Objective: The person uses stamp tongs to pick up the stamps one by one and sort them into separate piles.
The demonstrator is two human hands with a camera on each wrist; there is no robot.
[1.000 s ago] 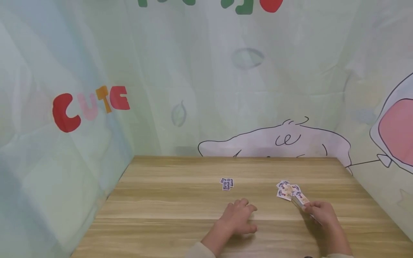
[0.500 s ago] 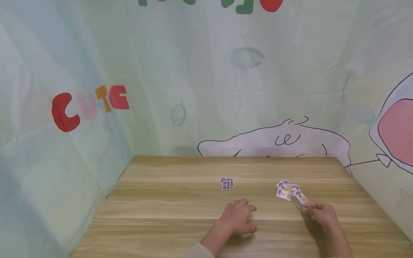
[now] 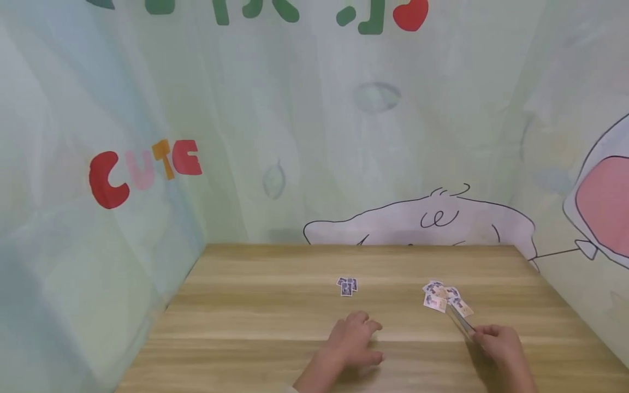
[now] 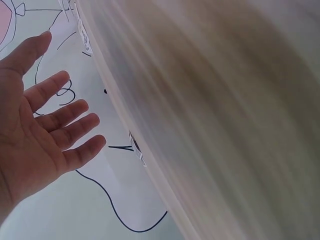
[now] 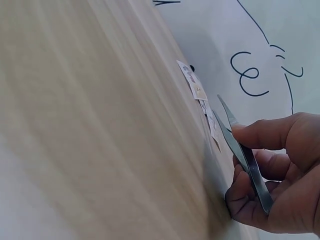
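My right hand (image 3: 503,346) pinches a pair of metal tweezers (image 5: 255,175) between thumb and fingers. In the right wrist view the two tweezer tips stand apart, by a loose pile of small printed cards (image 3: 434,302) on the table. Nothing shows between those tips; whether they touch a card I cannot tell. My left hand (image 3: 351,341), fingers spread and slightly bent, hovers low over the table and holds nothing, as the left wrist view (image 4: 50,120) confirms. Beyond it lies a smaller group of dark-backed cards (image 3: 346,287), partly overlapping.
Both card groups lie on a wood-grain table (image 3: 255,316). A pale printed cloth (image 3: 314,136) with letters, a cartoon animal and a balloon hangs behind the table and along its sides.
The head view has tilted slightly upward. My right hand has drawn back a little with the tweezers, and my left hand has shifted slightly left. Both card groups stay put.
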